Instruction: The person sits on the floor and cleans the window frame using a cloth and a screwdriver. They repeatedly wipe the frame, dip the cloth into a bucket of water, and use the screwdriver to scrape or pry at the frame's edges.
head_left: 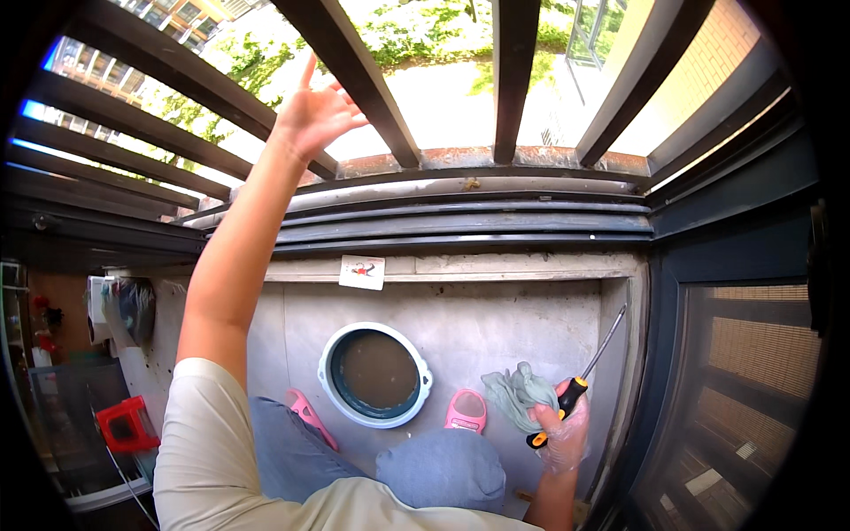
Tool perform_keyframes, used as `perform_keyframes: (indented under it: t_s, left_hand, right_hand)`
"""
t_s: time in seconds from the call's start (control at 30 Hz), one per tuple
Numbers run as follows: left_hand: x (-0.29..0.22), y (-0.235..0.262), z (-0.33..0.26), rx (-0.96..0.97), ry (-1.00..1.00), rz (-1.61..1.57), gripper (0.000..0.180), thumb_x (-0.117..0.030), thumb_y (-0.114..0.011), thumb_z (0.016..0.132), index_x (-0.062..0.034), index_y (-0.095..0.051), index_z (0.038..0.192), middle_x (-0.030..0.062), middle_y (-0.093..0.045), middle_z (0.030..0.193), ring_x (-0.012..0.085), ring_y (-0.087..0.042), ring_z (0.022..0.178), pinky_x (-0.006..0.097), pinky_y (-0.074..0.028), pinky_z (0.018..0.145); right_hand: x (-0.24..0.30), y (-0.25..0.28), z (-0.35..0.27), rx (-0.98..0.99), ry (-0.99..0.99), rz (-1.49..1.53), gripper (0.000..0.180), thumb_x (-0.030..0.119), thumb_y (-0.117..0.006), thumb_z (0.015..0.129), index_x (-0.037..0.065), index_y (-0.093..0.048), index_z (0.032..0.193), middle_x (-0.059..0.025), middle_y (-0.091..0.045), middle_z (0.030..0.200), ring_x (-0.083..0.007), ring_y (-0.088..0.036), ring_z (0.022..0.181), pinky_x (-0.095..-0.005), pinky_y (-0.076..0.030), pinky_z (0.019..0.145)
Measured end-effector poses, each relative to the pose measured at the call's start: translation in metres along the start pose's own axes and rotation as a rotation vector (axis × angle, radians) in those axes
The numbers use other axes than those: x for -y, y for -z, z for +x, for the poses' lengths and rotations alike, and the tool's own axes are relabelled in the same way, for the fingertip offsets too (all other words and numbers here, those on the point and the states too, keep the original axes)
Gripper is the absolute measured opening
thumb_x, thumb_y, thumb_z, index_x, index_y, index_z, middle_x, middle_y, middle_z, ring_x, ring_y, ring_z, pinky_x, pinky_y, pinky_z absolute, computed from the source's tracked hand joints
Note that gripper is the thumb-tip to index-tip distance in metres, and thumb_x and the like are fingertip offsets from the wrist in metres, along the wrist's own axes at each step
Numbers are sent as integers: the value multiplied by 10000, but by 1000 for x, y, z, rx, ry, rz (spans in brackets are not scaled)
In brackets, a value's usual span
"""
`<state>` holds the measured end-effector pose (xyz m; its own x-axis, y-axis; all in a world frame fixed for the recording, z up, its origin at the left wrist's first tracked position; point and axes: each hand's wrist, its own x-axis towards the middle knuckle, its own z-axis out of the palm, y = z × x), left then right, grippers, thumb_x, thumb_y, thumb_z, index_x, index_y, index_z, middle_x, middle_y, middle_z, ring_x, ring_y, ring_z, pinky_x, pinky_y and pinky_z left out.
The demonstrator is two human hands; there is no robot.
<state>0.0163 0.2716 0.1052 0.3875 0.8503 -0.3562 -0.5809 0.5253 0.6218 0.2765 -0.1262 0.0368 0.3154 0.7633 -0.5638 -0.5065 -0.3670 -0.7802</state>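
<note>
My left hand (317,117) is raised at the far side among the dark window bars (376,84). Its fingers are spread and nothing is in them; whether it touches a bar I cannot tell. Low on the right, my right hand (568,435), in a clear plastic glove, is closed round a screwdriver (574,396) with a black and yellow handle. The long metal shaft points up and away to the right. A grey-green cloth (521,394) is bunched in the same hand and hangs to its left.
A round basin (376,376) of murky water stands on the floor between my pink slippers (467,410). Beyond it, a white card (362,273) rests at the ledge below the sliding window track (478,223). A dark-framed window panel (744,380) is on the right; a red plastic item (127,425) is on the left.
</note>
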Motion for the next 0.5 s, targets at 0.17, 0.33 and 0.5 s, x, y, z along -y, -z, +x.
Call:
perform_keyframes:
  t_s: [0.17, 0.33, 0.5]
  left_hand:
    - [10, 12, -90, 252, -20, -66, 804, -655, -262, 901, -55, -243, 1436, 268, -181, 1466, 410, -127, 1377, 561, -125, 1111]
    - [18, 19, -136, 321, 9, -187, 779, -659, -263, 897, -108, -238, 1447, 252, -126, 1491, 425, -92, 1384, 572, -97, 1113]
    - [68, 20, -149, 222, 0, 424, 608, -469, -429, 928, -54, -382, 1370, 175, -395, 1398, 313, -346, 1317, 470, -258, 1099]
  right_hand:
    - [-1, -5, -5, 53, 22, 2, 344, -11, -666, 716, 66, -426, 951, -58, -540, 829, -127, -557, 691, -275, -472, 648]
    - [3, -13, -12, 93, 37, 8, 344, -19, -662, 719, 68, -424, 951, -62, -541, 831, -131, -558, 689, -275, -473, 646]
    - [9, -19, -9, 124, 42, -47, 338, -33, -655, 726, 67, -422, 950, -63, -546, 839, -134, -566, 685, -271, -477, 645]
